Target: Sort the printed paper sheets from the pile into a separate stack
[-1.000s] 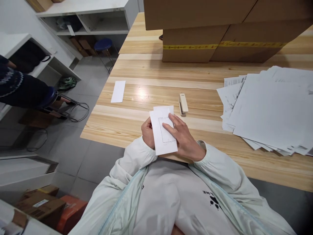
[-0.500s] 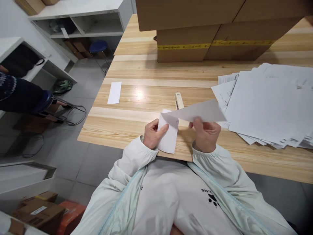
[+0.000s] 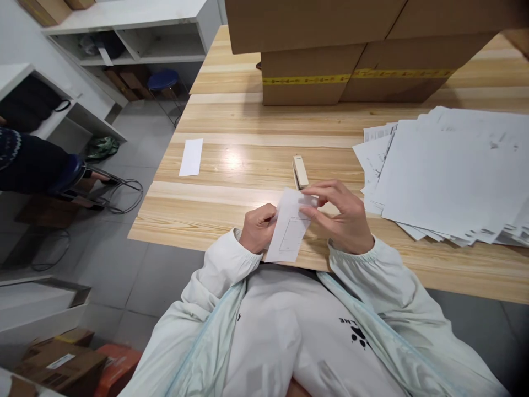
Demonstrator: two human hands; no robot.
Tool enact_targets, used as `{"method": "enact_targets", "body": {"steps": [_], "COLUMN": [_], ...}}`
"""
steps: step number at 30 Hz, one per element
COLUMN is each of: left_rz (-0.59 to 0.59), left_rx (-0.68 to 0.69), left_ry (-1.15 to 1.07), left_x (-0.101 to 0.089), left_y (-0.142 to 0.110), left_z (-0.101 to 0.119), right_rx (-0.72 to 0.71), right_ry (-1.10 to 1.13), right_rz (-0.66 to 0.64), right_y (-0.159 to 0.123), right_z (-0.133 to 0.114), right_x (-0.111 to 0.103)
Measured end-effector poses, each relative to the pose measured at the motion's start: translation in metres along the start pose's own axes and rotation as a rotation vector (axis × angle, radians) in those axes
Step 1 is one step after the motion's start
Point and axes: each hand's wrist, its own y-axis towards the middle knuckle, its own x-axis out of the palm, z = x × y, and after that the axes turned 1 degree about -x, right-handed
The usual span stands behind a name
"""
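Observation:
Above the table's front edge I hold a white paper slip point(image 3: 291, 234) with a printed box outline on its face. My left hand point(image 3: 258, 227) is closed on its left side, its fingertips partly hidden behind the sheet. At the upper right corner, thumb and fingers of my right hand point(image 3: 339, 216) pinch the paper. Whether there is more than one layer I cannot tell. Just beyond the slip a cream stapler point(image 3: 300, 172) lies on the wooden table. Farther left lies a small white paper point(image 3: 191, 157), apart from both hands.
A loose stack of large white sheets point(image 3: 450, 176) spreads over the table's right side. Cardboard boxes point(image 3: 312, 88) with yellow tape stand at the back. To the left are a blue stool point(image 3: 163, 80), white shelves point(image 3: 173, 47) and a seated person point(image 3: 33, 162).
My right hand has swung the paper's free part leftward and down over the part in my left hand. The printed box outline now shows.

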Motion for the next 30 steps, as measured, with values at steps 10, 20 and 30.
{"method": "enact_targets", "body": {"steps": [10, 20, 30], "left_rz": [0.047, 0.288, 0.401], "left_rx": [0.184, -0.303, -0.138], "left_ry": [0.124, -0.232, -0.115], "left_x": [-0.008, -0.017, -0.002], "left_y": [-0.004, -0.017, -0.023], "left_z": [0.008, 0.005, 0.008], "right_rx": [-0.116, 0.893, 1.235], "right_ry": [-0.059, 0.532, 0.958], "right_rz": [-0.248, 0.242, 0.227], "right_y": [0.007, -0.041, -0.050], "right_z": [-0.031, -0.023, -0.056], "right_x": [-0.017, 0.000, 0.043]}}
